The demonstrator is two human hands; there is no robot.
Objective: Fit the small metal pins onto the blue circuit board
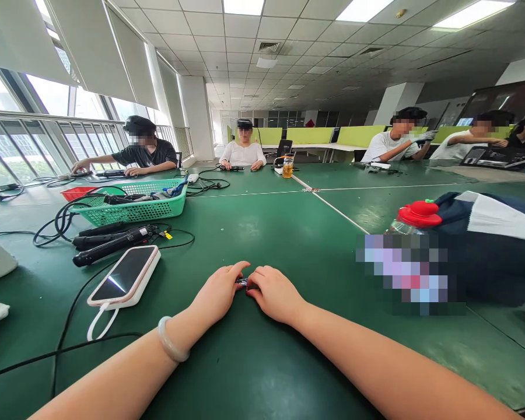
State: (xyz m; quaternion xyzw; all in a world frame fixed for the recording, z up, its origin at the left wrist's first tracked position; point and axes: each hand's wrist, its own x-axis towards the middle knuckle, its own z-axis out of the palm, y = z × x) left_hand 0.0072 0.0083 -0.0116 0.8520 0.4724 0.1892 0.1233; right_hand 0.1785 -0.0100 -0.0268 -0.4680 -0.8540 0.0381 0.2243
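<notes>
Both of my hands rest on the green table (262, 233), fingertips meeting in front of me. My left hand (216, 291), with a pale bangle on its wrist, and my right hand (275, 293) are closed together round a small dark object (241, 282). Only a sliver of that object shows between the fingers, too little to name. A phone on a white power bank (125, 276) lies just left of my left hand.
A green basket (133, 204) of cables and black tools (114, 240) sit at the left. A red-capped bottle (413, 224) and a dark bag (485, 251) lie at the right. Several people sit at the far side of the table.
</notes>
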